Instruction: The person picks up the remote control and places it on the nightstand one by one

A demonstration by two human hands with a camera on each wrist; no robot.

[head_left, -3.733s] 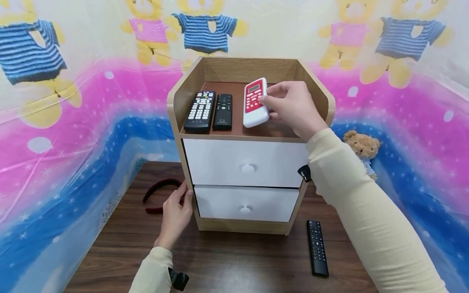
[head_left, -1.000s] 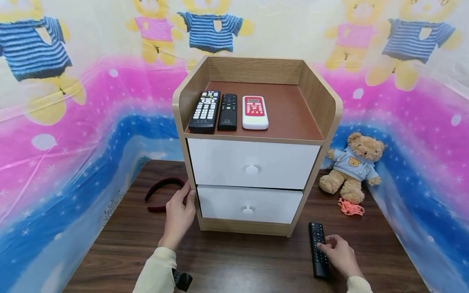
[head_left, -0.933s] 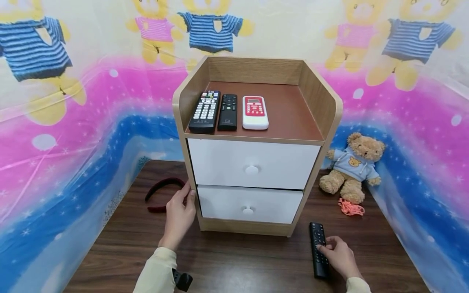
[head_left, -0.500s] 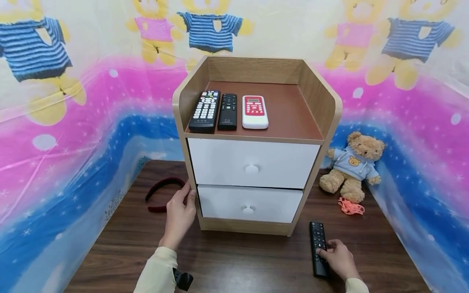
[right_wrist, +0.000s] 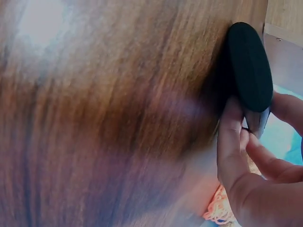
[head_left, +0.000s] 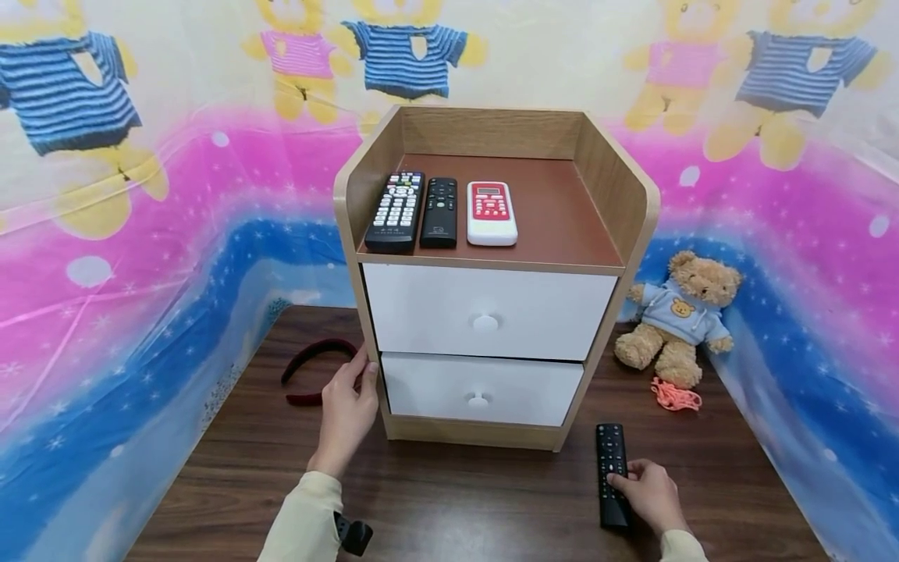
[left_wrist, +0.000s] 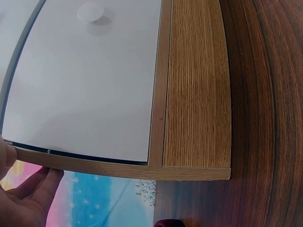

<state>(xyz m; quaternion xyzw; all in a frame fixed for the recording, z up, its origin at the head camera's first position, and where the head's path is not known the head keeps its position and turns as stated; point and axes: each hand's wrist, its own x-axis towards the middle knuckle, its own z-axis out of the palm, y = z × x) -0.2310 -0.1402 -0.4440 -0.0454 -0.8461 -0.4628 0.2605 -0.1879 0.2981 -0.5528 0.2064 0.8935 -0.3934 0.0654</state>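
My right hand (head_left: 652,493) pinches a black remote control (head_left: 611,453) at the table's right front, thumb over its buttons. In the right wrist view the remote's dark end (right_wrist: 251,66) faces the camera, with the fingers (right_wrist: 230,146) underneath and beside it. My left hand (head_left: 347,410) grips the left side edge of a small wooden cabinet (head_left: 470,435) with two white drawers. Thumb in front and fingers (left_wrist: 45,189) along the outer side show in the left wrist view. Two black remotes (head_left: 395,212) and a red-and-white remote (head_left: 492,226) lie in a row on the cabinet's brown top.
A teddy bear (head_left: 681,316) in a blue hoodie sits right of the cabinet, pink cord (head_left: 676,395) at its feet. A dark red headband (head_left: 309,357) lies on the wooden table (head_left: 449,499) at the left. Patterned cloth (head_left: 211,179) surrounds the table.
The right hand has set the red-and-white remote on the cabinet top and moved down to the black remote on the table, which it now pinches. The left hand has stayed on the cabinet.
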